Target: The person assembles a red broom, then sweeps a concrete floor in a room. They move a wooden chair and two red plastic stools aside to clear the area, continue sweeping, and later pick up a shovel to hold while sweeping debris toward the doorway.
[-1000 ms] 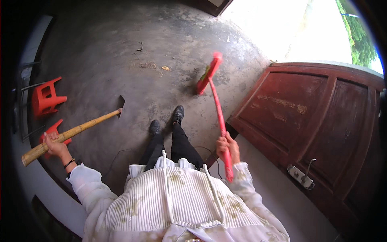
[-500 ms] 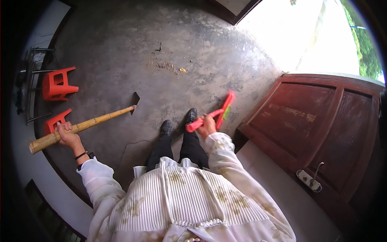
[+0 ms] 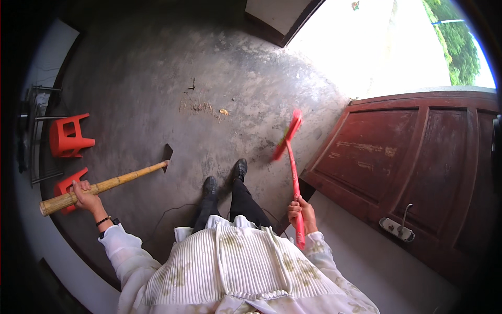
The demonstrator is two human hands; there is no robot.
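My left hand (image 3: 85, 196) is wrapped round the thick bamboo handle (image 3: 117, 181) of a hoe, near its butt end. At the far end of the pole a flat dark blade (image 3: 167, 157) stands over the floor. On the other side, my right hand (image 3: 302, 210) is closed round a red broom (image 3: 292, 159), gripping the lower part of its slim handle. The broom's red head (image 3: 289, 135) points away from me, with some green showing in its bristles, slightly blurred. Beyond my feet, a scatter of brown debris (image 3: 204, 108) lies on the concrete floor (image 3: 130, 99), with a yellowish piece (image 3: 224, 111) beside it.
Two red plastic stools (image 3: 70, 137) stand at the left by a metal rack (image 3: 35, 141). A dark red wooden door (image 3: 387, 152) with a metal handle (image 3: 400, 227) is at the right. Bright outdoor light fills the doorway at upper right. A thin cable (image 3: 170, 209) runs near my feet.
My right hand has moved right and back toward my body, and the broom handle now points forward. My left hand still holds the hoe; the whole view has shifted slightly.
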